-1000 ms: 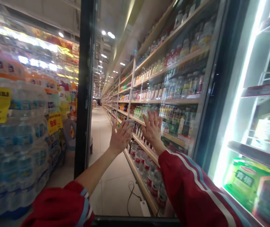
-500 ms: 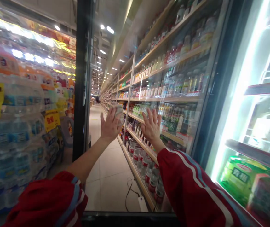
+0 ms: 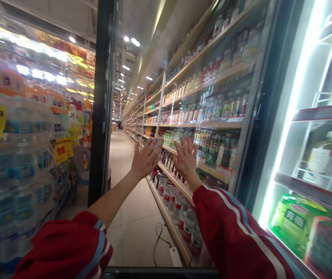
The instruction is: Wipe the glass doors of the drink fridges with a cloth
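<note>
An open glass fridge door [image 3: 212,46] stands in front of me, framed in black, and the shop aisle shows through it. My left hand [image 3: 145,159] presses a small pale cloth [image 3: 156,143] flat against the glass, fingers stretched over it. My right hand [image 3: 185,157] lies flat on the glass just to the right, fingers spread and nothing in it. Both arms wear red sleeves with blue and white stripes; the left sleeve is pushed up to the elbow.
The lit fridge interior [image 3: 313,162] with bottles and green packs is at the right. Stacked packs of water bottles [image 3: 17,174] with yellow tags fill the left. Behind the glass, long shelves of drinks [image 3: 200,116] line a tiled aisle; a white cable lies on the floor [image 3: 161,244].
My left hand with the cloth has slid left and up across the glass, then back right, near where it began. My right hand has stayed almost in place.
</note>
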A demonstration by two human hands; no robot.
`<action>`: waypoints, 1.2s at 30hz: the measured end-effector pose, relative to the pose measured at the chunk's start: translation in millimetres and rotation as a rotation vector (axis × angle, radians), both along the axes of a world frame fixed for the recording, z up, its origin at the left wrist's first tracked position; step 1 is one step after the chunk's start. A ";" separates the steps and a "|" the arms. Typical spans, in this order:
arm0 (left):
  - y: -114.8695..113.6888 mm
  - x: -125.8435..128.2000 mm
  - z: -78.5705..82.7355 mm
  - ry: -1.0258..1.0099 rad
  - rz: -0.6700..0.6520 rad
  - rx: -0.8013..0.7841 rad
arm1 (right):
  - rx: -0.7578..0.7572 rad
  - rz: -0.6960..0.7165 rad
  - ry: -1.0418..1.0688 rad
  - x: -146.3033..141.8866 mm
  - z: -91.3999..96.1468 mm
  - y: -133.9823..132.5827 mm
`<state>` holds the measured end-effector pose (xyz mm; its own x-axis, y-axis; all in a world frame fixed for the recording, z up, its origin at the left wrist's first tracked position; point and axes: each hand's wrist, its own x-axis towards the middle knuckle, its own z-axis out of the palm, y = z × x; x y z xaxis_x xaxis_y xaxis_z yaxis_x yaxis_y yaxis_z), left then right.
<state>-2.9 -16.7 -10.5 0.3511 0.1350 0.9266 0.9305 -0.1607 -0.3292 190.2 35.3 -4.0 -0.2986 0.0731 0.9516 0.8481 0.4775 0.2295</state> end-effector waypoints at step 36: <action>20.7 55.6 14.0 0.117 -0.129 -0.061 | 0.127 0.175 0.096 3.5 -1.6 6.7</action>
